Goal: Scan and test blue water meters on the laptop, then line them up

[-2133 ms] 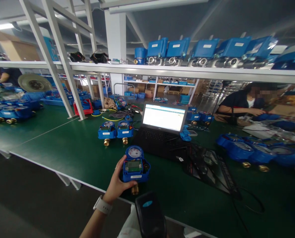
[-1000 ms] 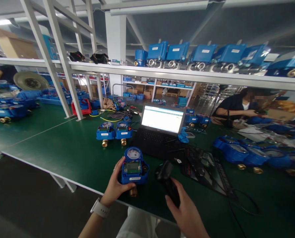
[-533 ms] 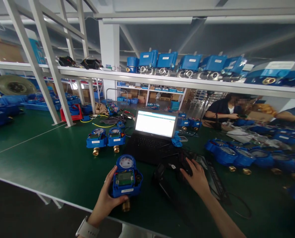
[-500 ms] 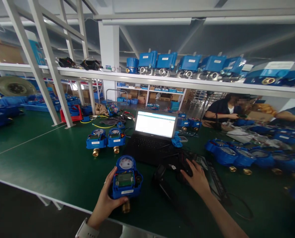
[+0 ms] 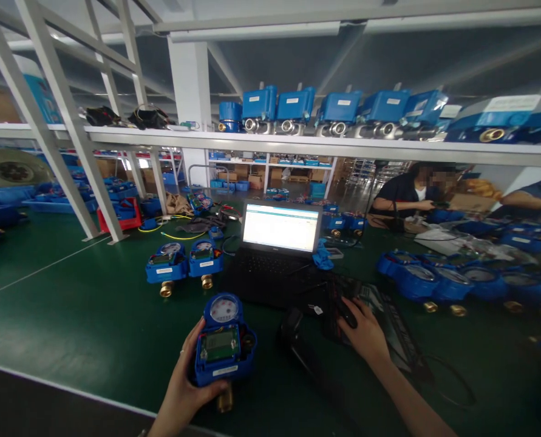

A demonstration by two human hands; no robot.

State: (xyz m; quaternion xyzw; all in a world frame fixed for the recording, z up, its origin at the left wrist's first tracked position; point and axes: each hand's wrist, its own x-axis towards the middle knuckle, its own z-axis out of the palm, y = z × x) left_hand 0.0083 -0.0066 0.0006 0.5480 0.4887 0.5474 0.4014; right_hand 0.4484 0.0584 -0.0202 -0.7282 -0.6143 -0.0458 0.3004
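My left hand [image 5: 184,379] grips a blue water meter [image 5: 224,346] by its left side, thumb along the front above the brass fitting. The meter has a round dial at its far end and an uncovered circuit board with a small display. My right hand [image 5: 365,334] is curled over a black computer mouse [image 5: 348,312] on a dark patterned mat [image 5: 386,321]. Between the hands lies a black handheld scanner [image 5: 297,340]. Behind them stands an open laptop [image 5: 279,227] with a bright, mostly white screen.
Two similar meters [image 5: 166,267] stand left of the laptop. Several blue meters [image 5: 416,282] line the right side, with a cable near the mat. A shelf [image 5: 270,141] carrying blue units crosses above the green table [image 5: 70,315]. A co-worker [image 5: 416,194] sits beyond, at right.
The view has shifted slightly, so the table's things appear a little further left and lower. My left hand keeps its hold on the meter, and my right hand stays on the mouse.
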